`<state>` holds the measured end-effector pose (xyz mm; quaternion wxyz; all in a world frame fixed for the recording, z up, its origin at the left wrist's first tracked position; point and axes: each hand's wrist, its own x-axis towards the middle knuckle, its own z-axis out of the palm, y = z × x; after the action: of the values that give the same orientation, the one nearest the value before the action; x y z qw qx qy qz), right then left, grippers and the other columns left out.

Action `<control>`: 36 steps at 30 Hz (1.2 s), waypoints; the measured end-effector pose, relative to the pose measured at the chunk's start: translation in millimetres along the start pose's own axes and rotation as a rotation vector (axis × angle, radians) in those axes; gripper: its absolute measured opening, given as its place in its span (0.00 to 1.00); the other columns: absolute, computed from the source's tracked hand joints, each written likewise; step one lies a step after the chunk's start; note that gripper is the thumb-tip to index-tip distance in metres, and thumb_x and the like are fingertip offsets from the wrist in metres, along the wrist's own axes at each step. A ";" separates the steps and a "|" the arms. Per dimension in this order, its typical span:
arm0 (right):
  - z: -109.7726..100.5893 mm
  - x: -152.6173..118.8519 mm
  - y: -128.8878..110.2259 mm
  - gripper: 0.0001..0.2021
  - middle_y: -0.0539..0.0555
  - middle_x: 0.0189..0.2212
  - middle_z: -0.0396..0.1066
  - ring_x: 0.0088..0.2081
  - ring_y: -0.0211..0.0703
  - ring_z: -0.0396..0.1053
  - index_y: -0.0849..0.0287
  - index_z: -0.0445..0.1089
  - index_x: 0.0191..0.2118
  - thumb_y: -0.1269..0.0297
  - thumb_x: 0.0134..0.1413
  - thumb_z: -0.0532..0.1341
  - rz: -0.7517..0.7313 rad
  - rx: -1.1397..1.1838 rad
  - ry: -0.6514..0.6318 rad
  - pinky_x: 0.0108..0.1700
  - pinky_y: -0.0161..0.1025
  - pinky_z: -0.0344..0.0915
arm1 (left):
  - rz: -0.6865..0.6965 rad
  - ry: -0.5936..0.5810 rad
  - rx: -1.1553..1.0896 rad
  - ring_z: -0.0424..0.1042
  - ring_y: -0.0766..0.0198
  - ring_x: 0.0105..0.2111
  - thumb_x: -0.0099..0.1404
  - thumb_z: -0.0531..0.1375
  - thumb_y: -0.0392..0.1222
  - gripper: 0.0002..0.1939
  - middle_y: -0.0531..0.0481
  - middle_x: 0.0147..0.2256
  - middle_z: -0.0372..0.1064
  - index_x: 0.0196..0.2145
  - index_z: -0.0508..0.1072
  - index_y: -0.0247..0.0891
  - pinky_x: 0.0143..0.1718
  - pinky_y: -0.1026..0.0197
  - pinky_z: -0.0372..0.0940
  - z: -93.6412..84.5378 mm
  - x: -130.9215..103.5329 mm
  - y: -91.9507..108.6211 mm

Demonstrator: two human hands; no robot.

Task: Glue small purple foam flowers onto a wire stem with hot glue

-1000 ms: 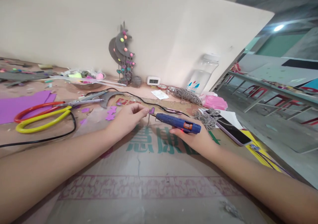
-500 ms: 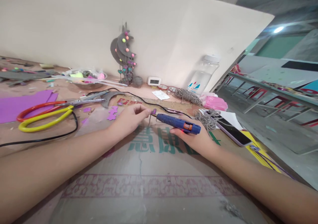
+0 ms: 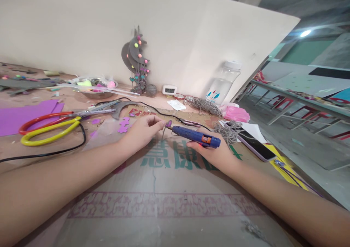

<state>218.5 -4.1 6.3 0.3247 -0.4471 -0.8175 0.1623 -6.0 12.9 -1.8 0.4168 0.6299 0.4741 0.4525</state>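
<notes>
My right hand [image 3: 216, 150] is wrapped round a blue glue gun [image 3: 191, 134], whose tip points left. The tip is at a small purple piece [image 3: 169, 123] beside the fingertips of my left hand [image 3: 146, 129]. The fingers of my left hand are pinched on this piece, and a thin grey string hangs below it. Both hands are above a brown cardboard sheet [image 3: 175, 181] with green characters. Purple cut-out shapes [image 3: 124, 124] lie to the left of my left hand.
Scissors [image 3: 50, 130] with red and yellow handles lie left, near a bowl [image 3: 95, 93]. A black cable crosses behind my hands. Grey yarn [image 3: 228, 132], a phone [image 3: 257, 145] and a bottle [image 3: 222, 83] stand or lie right. A moon decoration [image 3: 136, 57] is against the wall.
The hands have hardly moved. The glue gun's tip and the string below the purple piece have shifted very slightly to the left.
</notes>
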 end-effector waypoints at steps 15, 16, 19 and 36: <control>-1.2 -0.5 2.5 0.13 0.51 0.28 0.70 0.31 0.42 0.67 0.57 0.69 0.34 0.53 0.49 0.62 -0.002 -0.048 -0.003 0.32 0.36 0.61 | 0.006 0.025 0.038 0.62 0.67 0.24 0.57 0.57 0.48 0.12 0.55 0.22 0.63 0.24 0.66 0.37 0.28 0.65 0.56 -0.6 0.0 0.9; -1.4 -0.7 2.5 0.13 0.51 0.28 0.70 0.31 0.42 0.67 0.57 0.69 0.35 0.53 0.49 0.61 -0.003 -0.053 -0.004 0.32 0.36 0.61 | 0.009 0.024 0.036 0.62 0.67 0.24 0.57 0.57 0.49 0.13 0.55 0.22 0.63 0.24 0.66 0.37 0.28 0.65 0.56 -0.6 0.3 0.3; -1.6 -1.2 2.3 0.13 0.51 0.28 0.70 0.31 0.42 0.67 0.57 0.69 0.36 0.53 0.49 0.61 -0.006 -0.066 -0.005 0.32 0.36 0.61 | 0.010 0.018 0.031 0.62 0.67 0.24 0.57 0.57 0.48 0.12 0.55 0.22 0.63 0.24 0.66 0.37 0.28 0.65 0.56 -0.5 1.1 -1.5; -1.9 -1.6 1.6 0.13 0.53 0.28 0.71 0.33 0.46 0.69 0.57 0.70 0.37 0.54 0.48 0.62 -0.017 -0.085 0.029 0.32 0.38 0.64 | -0.016 0.031 -0.011 0.63 0.67 0.23 0.57 0.57 0.51 0.14 0.55 0.21 0.64 0.24 0.66 0.37 0.27 0.65 0.56 0.1 0.0 0.4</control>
<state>221.4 -4.6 6.1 0.3187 -0.4556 -0.8227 0.1182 -5.9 12.7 -1.5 0.4166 0.6164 0.4832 0.4616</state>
